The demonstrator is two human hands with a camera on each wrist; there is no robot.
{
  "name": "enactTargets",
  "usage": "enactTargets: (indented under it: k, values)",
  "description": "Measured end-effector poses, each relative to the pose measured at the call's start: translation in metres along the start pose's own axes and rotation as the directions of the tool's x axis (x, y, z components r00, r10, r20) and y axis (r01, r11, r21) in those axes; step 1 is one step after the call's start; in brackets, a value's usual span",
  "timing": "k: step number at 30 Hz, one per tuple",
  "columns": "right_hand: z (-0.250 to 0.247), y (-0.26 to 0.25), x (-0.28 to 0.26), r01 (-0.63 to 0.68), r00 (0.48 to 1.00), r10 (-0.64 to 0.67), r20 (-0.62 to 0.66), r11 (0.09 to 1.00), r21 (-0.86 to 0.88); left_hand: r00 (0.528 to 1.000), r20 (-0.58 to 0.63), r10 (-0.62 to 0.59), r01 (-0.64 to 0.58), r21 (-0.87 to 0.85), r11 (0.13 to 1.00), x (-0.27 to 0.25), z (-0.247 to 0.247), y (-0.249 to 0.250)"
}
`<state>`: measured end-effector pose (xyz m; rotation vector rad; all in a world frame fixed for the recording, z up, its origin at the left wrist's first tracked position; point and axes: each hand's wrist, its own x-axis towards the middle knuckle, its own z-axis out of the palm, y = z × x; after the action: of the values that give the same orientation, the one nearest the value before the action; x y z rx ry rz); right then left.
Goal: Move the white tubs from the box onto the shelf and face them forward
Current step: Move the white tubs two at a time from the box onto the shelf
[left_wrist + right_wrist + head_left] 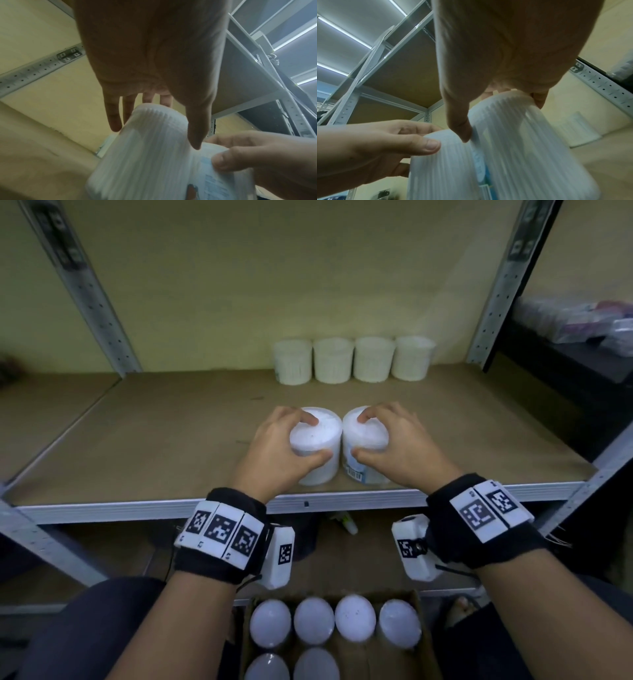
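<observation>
Two white ribbed tubs stand side by side near the front edge of the brown shelf [154,440]. My left hand [281,443] grips the left tub [317,446] from above, fingers curled round its lid. My right hand [397,440] grips the right tub [363,440] the same way; a barcode label shows low on its front. In the left wrist view the left tub [150,155] fills the lower middle under my left hand [154,128]. The right wrist view shows the right tub [522,148] under my right hand [501,115]. Several white tubs [354,360] line the shelf's back.
An open cardboard box [423,642] on the floor below holds several more white tubs [313,626], lids up. Grey perforated uprights [92,299] frame the shelf on both sides. A neighbouring dark shelf [582,344] at the right carries wrapped goods.
</observation>
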<state>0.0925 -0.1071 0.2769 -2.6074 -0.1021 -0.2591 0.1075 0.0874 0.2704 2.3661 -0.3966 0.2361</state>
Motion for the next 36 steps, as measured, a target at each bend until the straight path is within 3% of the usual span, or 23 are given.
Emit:
enactTargets:
  k: [4,10,14,23,36]
  values:
    - [-0.010,0.000,-0.001,0.032,0.998,-0.028,0.060,0.997,-0.071,0.999,0.044,0.006,-0.010,0.084,0.996,-0.003,-0.005,0.003]
    - [-0.029,-0.007,-0.014,0.030,0.999,-0.034,-0.029,0.991,-0.129,0.997,0.019,0.071,-0.073,0.141,0.987,-0.006,-0.018,0.019]
    - [-0.032,-0.010,-0.018,0.020,0.999,-0.013,0.048,0.989,-0.149,0.998,0.052,0.041,-0.049,0.154,0.987,-0.009,-0.016,0.021]
    - [-0.031,-0.025,-0.010,0.047,0.998,-0.040,0.040,0.983,-0.179,1.000,0.010,0.029,-0.030,0.204,0.979,-0.003,-0.023,0.015]
    - [0.030,-0.087,0.100,0.116,0.985,-0.101,0.138,0.987,-0.110,0.993,-0.008,-0.115,0.112,0.312,0.943,0.052,-0.082,-0.059]
